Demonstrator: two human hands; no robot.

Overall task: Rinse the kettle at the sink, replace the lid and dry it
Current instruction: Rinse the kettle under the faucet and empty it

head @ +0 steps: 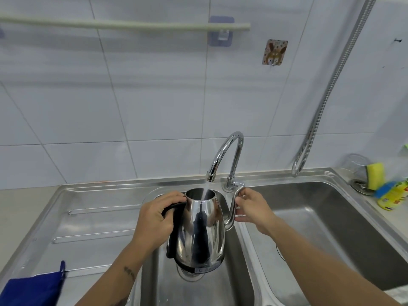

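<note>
A shiny steel kettle (202, 230) with a black handle hangs upright over the left sink basin (152, 274), its lid off and its mouth open. My left hand (155, 219) is shut on the black handle at the kettle's left side. Water streams from the chrome tap (229, 155) straight into the kettle's mouth. My right hand (251, 206) holds the tap's curved lever just right of the kettle. The lid is not in view.
A blue cloth (33, 288) lies on the drainboard at the bottom left. The right basin (320, 217) is beside the kettle. A yellow sponge (375, 175), an upturned glass and a dish soap bottle (395, 195) stand at the right edge. A metal hose (326, 98) hangs on the tiled wall.
</note>
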